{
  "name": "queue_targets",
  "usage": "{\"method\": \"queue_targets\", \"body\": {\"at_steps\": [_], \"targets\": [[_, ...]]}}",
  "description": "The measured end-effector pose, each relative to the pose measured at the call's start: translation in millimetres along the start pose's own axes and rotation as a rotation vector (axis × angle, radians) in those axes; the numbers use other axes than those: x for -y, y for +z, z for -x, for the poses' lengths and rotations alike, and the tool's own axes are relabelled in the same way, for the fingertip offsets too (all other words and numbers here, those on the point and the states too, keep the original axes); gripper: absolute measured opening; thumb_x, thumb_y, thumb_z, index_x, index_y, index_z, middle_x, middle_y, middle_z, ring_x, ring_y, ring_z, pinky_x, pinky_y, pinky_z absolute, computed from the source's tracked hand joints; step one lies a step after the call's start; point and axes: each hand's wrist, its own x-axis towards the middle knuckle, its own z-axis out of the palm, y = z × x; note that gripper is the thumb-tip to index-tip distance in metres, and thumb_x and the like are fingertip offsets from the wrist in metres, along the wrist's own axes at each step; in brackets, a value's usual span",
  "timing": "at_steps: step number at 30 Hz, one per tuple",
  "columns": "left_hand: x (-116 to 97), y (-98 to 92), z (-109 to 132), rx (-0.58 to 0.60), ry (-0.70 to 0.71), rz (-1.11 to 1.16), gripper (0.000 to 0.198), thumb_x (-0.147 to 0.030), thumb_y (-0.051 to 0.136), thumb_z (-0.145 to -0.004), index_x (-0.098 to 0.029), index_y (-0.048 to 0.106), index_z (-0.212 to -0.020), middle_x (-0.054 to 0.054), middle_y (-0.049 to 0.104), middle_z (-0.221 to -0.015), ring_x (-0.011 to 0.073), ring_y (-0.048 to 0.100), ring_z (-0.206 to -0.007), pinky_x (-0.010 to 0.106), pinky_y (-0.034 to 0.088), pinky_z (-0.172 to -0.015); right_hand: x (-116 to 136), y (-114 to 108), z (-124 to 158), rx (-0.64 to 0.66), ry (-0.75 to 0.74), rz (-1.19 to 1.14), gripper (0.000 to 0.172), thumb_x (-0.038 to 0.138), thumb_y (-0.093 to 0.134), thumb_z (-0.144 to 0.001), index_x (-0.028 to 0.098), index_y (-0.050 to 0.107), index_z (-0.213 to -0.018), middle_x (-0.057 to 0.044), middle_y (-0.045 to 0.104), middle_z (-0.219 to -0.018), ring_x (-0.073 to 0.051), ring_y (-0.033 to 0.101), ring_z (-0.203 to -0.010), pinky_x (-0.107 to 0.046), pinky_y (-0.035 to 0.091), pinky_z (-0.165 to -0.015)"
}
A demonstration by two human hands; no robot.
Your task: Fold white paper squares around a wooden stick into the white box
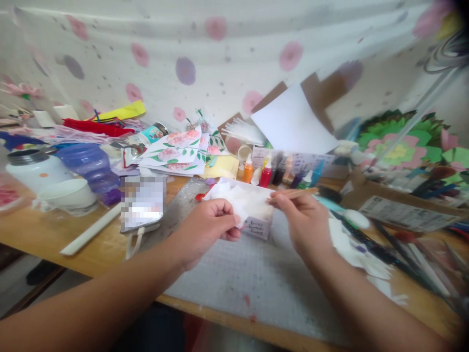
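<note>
My right hand [306, 215] grips a thin wooden stick [302, 193] between thumb and fingers. One end of the stick lies over a low white box [261, 226] with handwriting on its front. My left hand [216, 220] is closed in a pinch at the box's left side. Whatever its fingertips hold is small and blurred, with some white at the tips. Soft white material [234, 193], perhaps tissue or cotton, fills the box and spills over its left edge. Both hands are above a grey, paint-marked mat [234, 283].
Behind the box stand small paint bottles, among them orange [248, 171] and red [265, 175] ones. A phone [142, 205] with a cable lies left, beside a white bar [91, 230]. Painted flower papers [174, 154] lie behind. White paper strips [355, 249] and tools lie right, below a cardboard box [399, 212].
</note>
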Motion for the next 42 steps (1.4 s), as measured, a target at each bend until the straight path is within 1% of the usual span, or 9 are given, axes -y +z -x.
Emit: {"method": "queue_targets", "body": {"at_steps": [7, 9, 13, 17, 22, 27, 34, 39, 42], "targets": [[7.1, -5.1, -12.0, -0.041, 0.072, -0.028, 0.016, -0.027, 0.068, -0.075, -0.015, 0.058, -0.071, -0.003, 0.060, -0.067, 0.0097, 0.058, -0.058, 0.027, 0.051, -0.064, -14.8, -2.3, -9.3, 0.007, -0.090, 0.110, 0.012, 0.027, 0.069, -0.079, 0.020, 0.071, -0.069, -0.006, 0.075, -0.082, -0.024, 0.069, -0.085, -0.044, 0.054, -0.084], [8.3, -5.9, -15.7, -0.078, 0.067, -0.026, 0.011, -0.025, 0.066, -0.076, -0.014, 0.065, -0.081, -0.003, 0.059, -0.070, 0.0089, 0.057, -0.057, 0.028, 0.051, -0.064, -13.3, -3.3, -8.8, -0.018, -0.137, 0.109, 0.011, 0.026, 0.068, -0.080, 0.021, 0.070, -0.071, -0.006, 0.073, -0.086, -0.023, 0.068, -0.092, -0.045, 0.052, -0.089], [9.6, -6.3, -20.9, -0.101, 0.029, -0.029, 0.026, -0.021, 0.059, -0.081, -0.014, 0.070, -0.104, -0.001, 0.059, -0.076, 0.0080, 0.054, -0.055, 0.029, 0.051, -0.064, -6.3, -2.4, -3.4, -0.018, -0.215, 0.082, 0.007, 0.025, 0.066, -0.084, 0.022, 0.070, -0.078, -0.006, 0.071, -0.094, -0.021, 0.066, -0.096, -0.042, 0.051, -0.090], [11.9, -5.9, -24.8, -0.085, 0.049, -0.080, 0.032, -0.021, 0.057, -0.083, -0.015, 0.068, -0.112, 0.002, 0.063, -0.080, 0.0100, 0.054, -0.058, 0.028, 0.048, -0.061, 2.7, 0.8, 4.5, 0.107, -0.361, 0.026, 0.009, 0.017, 0.065, -0.085, 0.023, 0.071, -0.082, -0.005, 0.071, -0.092, -0.018, 0.068, -0.093, -0.037, 0.054, -0.086], [12.2, -4.2, -24.2, -0.068, 0.147, -0.194, 0.026, -0.026, 0.061, -0.081, -0.017, 0.064, -0.105, 0.003, 0.067, -0.083, 0.0148, 0.059, -0.065, 0.029, 0.047, -0.063, 18.1, 0.4, 11.3, 0.338, -0.512, 0.015, 0.013, 0.010, 0.063, -0.087, 0.021, 0.070, -0.086, -0.006, 0.074, -0.087, -0.019, 0.070, -0.100, -0.033, 0.056, -0.086], [11.5, -2.3, -17.5, -0.026, 0.244, -0.234, 0.022, -0.027, 0.063, -0.079, -0.020, 0.059, -0.100, 0.001, 0.067, -0.080, 0.0172, 0.063, -0.070, 0.029, 0.048, -0.065, 24.1, 3.0, 16.0, 0.526, -0.602, 0.076, 0.011, 0.014, 0.057, -0.091, 0.022, 0.065, -0.092, -0.006, 0.077, -0.099, -0.017, 0.072, -0.095, -0.030, 0.058, -0.081], [1.9, -7.4, -12.0, -0.080, 0.143, -0.001, 0.012, -0.023, 0.066, -0.075, -0.018, 0.057, -0.081, -0.002, 0.062, -0.075, 0.0120, 0.060, -0.065, 0.029, 0.051, -0.068, 4.8, 0.1, 1.7, 0.287, -0.322, 0.212, 0.012, 0.023, 0.055, -0.092, 0.022, 0.062, -0.082, -0.007, 0.078, -0.091, -0.021, 0.074, -0.084, -0.034, 0.058, -0.071], [-2.1, -9.8, -6.4, 0.040, 0.053, 0.199, 0.026, -0.013, 0.070, -0.064, -0.013, 0.067, -0.090, 0.001, 0.068, -0.074, 0.0140, 0.066, -0.078, 0.030, 0.050, -0.084, -0.3, -4.0, -8.4, 0.226, -0.344, 0.185, 0.014, 0.023, 0.060, -0.087, 0.022, 0.062, -0.074, -0.009, 0.073, -0.100, -0.026, 0.065, -0.108, -0.042, 0.052, -0.090], [-2.3, -7.9, -2.9, 0.058, 0.053, 0.161, 0.029, -0.010, 0.073, -0.063, -0.014, 0.067, -0.092, -0.001, 0.067, -0.070, 0.0127, 0.066, -0.078, 0.029, 0.049, -0.085, 4.7, -5.2, -4.6, 0.095, -0.378, 0.073, 0.008, 0.020, 0.062, -0.087, 0.023, 0.066, -0.080, -0.005, 0.068, -0.089, -0.021, 0.064, -0.091, -0.038, 0.051, -0.083]]}}
